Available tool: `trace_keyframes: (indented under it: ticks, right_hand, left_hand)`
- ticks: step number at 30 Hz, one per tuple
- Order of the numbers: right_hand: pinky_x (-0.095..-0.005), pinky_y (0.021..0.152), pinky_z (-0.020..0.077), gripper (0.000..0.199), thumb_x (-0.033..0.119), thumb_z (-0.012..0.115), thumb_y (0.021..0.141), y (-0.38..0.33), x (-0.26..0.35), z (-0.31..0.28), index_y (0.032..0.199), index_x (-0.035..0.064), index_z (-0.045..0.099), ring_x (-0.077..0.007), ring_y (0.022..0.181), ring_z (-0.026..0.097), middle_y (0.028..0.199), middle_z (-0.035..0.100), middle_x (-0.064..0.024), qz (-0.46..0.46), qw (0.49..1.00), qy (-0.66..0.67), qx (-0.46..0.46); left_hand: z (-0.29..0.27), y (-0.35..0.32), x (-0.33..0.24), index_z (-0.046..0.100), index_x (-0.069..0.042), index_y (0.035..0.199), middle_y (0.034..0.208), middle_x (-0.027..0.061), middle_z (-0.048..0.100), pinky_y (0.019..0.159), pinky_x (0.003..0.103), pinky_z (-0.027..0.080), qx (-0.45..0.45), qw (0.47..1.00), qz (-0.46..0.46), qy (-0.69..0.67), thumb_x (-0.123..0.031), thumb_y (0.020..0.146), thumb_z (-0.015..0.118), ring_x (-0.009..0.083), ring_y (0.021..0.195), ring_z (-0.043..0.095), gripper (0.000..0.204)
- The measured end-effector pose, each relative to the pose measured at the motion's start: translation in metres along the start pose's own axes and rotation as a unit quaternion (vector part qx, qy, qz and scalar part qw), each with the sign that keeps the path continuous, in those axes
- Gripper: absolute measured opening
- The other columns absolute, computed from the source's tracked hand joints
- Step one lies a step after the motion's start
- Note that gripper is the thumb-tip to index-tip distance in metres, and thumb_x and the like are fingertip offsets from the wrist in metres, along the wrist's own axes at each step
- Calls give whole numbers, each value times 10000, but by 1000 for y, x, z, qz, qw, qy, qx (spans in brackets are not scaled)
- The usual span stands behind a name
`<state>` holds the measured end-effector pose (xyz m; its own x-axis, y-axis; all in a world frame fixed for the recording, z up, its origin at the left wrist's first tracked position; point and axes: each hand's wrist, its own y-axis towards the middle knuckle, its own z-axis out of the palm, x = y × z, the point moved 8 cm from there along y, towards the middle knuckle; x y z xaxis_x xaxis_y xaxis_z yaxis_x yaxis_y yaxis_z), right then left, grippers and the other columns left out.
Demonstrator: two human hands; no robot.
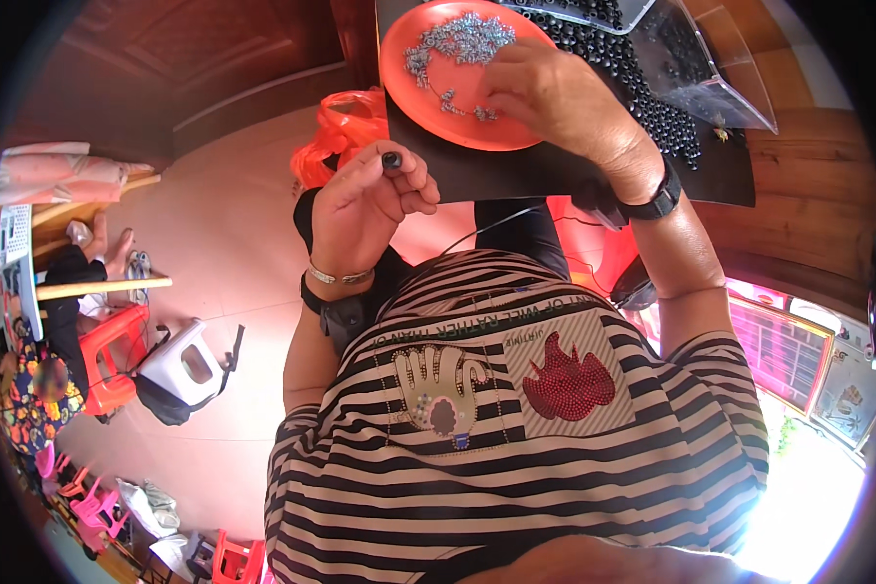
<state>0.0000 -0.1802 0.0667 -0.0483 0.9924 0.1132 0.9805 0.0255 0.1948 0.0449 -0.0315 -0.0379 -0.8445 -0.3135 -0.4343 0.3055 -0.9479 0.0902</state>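
We have one black piece (391,161) just off the near left side of the plate, gripped between the thumb and forefinger of our left hand (360,209) with its hollow end facing up. Our right hand (560,97) reaches over the right side of the orange plate (414,105), fingers bent down toward the small silver pieces (462,39); the fingertips are partly hidden, so we cannot tell whether they have pinched one. Most of the silver pieces lie heaped toward the plate's far side, with a few strung out nearer us. We would do well to take a single loose one by its edges from the thin part of the spread, keep the left pinch light and steady so the black piece does not tip, and work low over the plate so that anything dropped lands in it. Right of the plate, many more black pieces (642,97) cover the dark table (725,177) beside a clear box (730,97). Left of the plate hangs a red bag (346,122).
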Motion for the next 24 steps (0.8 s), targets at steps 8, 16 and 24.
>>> trace_keyframes:
  ticks: [8,16,24]
  right_hand:
    - [-398,668,493,112,172,610,785,16,17,27,842,80,637,-300,771,615,825,622,-87,23,998,45,34]
    - [-380,659,496,134,150,630,780,8,10,19,867,48,624,-286,751,616,787,622,-118,23,998,45,-24]
    - [-252,725,485,55,46,637,855,-19,25,-26,897,13,627,-100,775,611,822,630,-12,53,863,462,-200]
  left_hand:
    - [2,-1,1,531,9,976,922,126,576,770,388,504,-7,1000,2,10,-230,915,475,282,861,614,253]
    - [5,3,2,533,5,983,923,119,577,763,352,481,-30,998,-7,49,-242,927,454,259,844,603,265]
    - [43,26,4,547,4,1006,920,112,585,711,326,450,-11,998,-6,63,-241,940,425,237,794,580,280]
